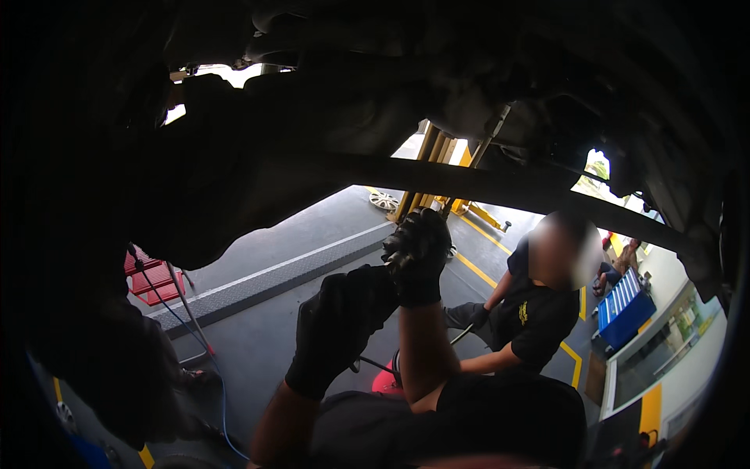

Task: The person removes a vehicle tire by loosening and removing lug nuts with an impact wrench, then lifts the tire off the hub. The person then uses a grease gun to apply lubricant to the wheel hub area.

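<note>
I am beneath a dark vehicle underside (328,94), with a long dark bar (500,186) crossing it. My left hand (332,332), in a black glove, is raised and closed; what it grips is dark and hard to make out. My right hand (416,254), also gloved, is higher and just to the right, with fingers curled beneath the bar; I cannot tell what is in it. The two hands are close together. A dark hose or cord shows behind my wrists.
A co-worker in a dark shirt (531,320) stands to the right. Beyond are yellow lift posts (426,152), a blue tool chest (625,313) and another person (621,266). A red step stool (152,281), blue hose (223,406) and raised checker-plate strip (273,273) are on the left.
</note>
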Tool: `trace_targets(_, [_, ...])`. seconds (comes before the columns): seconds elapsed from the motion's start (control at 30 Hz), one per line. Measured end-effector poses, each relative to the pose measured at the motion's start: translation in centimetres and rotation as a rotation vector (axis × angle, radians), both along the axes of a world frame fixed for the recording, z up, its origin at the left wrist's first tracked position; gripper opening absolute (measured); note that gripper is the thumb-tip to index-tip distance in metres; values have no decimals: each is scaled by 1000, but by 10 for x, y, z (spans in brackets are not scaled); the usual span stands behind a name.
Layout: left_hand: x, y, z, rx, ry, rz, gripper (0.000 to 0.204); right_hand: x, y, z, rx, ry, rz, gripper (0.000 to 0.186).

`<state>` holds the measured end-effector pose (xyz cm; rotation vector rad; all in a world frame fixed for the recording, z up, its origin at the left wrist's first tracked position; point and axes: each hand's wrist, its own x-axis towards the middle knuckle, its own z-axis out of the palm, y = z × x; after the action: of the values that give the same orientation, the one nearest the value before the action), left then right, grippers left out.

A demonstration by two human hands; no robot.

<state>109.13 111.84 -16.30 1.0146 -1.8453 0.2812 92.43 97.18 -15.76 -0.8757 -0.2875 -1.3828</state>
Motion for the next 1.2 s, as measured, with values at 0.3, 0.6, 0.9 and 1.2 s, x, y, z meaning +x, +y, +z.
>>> trace_targets(0.3, [-9, -6, -9, 450, 536, -607, 20, -35, 40, 1, 79, -51, 82, 31])
trace_targets(0.6, [-4, -27, -10, 32, 65, -546, 21, -42, 80, -11, 181, 2, -451, 29])
trace_targets(0.9, [-21, -61, -53, -190, -40, -267, 23, -38, 61, -17, 146, 146, -668, 32])
trace_targets(1.2, [2, 5, -103, 196, -187, -43, 22, -15, 58, -103, 317, -84, -69, 35])
